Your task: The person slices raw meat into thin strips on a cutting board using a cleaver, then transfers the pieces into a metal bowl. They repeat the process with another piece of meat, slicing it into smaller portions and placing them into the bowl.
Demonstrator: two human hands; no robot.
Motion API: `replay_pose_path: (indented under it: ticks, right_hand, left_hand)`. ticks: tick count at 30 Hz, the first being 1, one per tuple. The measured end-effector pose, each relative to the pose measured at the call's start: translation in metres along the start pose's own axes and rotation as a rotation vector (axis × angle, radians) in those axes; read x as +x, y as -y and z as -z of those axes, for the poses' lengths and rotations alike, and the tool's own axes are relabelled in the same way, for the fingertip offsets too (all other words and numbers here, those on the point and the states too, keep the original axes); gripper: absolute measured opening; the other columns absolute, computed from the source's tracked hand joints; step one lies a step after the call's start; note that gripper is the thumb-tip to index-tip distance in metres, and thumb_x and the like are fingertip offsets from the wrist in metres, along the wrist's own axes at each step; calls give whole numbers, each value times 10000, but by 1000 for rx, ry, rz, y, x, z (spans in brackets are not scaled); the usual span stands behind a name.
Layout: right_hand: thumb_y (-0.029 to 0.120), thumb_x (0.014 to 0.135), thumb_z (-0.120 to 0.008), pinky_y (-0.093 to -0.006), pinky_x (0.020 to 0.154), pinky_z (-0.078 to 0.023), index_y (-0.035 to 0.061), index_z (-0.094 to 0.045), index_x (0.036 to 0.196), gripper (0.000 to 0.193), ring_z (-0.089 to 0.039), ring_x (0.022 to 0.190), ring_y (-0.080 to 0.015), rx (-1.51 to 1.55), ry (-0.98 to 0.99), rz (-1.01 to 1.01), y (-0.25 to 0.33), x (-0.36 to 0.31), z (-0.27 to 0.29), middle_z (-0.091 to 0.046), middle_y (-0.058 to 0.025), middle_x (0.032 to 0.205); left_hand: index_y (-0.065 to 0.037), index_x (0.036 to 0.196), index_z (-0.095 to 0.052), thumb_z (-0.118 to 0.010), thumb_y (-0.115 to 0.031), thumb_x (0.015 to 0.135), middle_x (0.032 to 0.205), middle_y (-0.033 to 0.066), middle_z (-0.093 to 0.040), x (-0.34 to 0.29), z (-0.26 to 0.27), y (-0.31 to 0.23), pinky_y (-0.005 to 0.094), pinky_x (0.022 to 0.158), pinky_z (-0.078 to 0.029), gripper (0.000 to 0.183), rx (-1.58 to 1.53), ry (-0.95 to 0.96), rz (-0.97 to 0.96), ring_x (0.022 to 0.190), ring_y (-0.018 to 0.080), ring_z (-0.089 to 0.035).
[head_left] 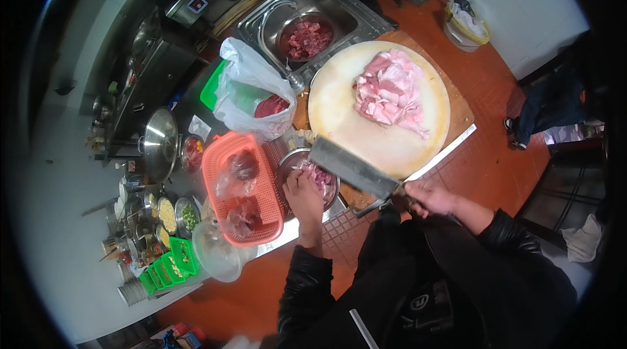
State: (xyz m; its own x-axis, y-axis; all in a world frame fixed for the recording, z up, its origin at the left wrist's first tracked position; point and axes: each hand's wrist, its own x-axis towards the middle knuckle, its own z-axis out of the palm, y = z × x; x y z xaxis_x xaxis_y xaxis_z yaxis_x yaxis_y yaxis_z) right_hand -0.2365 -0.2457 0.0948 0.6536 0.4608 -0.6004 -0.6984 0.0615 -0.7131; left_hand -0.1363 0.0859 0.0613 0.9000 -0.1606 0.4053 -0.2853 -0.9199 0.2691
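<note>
My right hand (428, 199) is closed around the handle of a wide dark cleaver (353, 167). Its blade points left, lying across the near edge of a round chopping board (339, 114) and reaching over a metal bowl's rim. Sliced raw meat (321, 179) fills that metal bowl (336, 195). Over the bowl's left part is my left hand (300, 187), its fingers somewhat apart at the meat; the fingertips are partly hidden. A pile of pale pink raw meat (392, 91) rests on the board's far right part.
Left of the bowl stands a red plastic basket (279, 215) with bagged meat. A white plastic bag (238, 97) holding meat is behind it. A sink (346, 12) contains a basin of meat. Green trays (160, 274) line the left. Another person's legs (555, 104) show at right.
</note>
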Motion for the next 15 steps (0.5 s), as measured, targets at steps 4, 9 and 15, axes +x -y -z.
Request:
replay_pose_path:
  ticks: [4, 9, 15]
  right_hand:
    - [559, 1097, -386, -242, 536, -473, 93, -635, 1162, 533, -500, 542, -78, -184, -238, 9, 33, -16, 22, -506, 22, 670]
    - [526, 1107, -391, -239, 491, -442, 71, -630, 1116, 514, -513, 528, -88, -113, -269, 104, 27, -39, 51, -546, -4, 689]
    - [348, 1117, -471, -272, 582, -454, 23, -668, 1180, 386, -525, 608, -90, -361, -400, 123, -1, -47, 66, -582, -1, 729]
  left_hand:
    - [-85, 1120, -728, -635, -63, 851, 1117, 159, -675, -7, 15, 8, 501, 920, -501, 286, -27, -49, -45, 1019, 395, -611]
    - [-71, 1089, -724, -650, -55, 839, 1027, 134, -678, -29, 13, -34, 462, 845, -532, 260, -161, 102, -4, 932, 355, -649]
    - [-92, 1062, -723, -634, -175, 922, 926, 143, -696, -63, -41, -93, 450, 660, -590, 185, -28, 369, 187, 791, 359, -714]
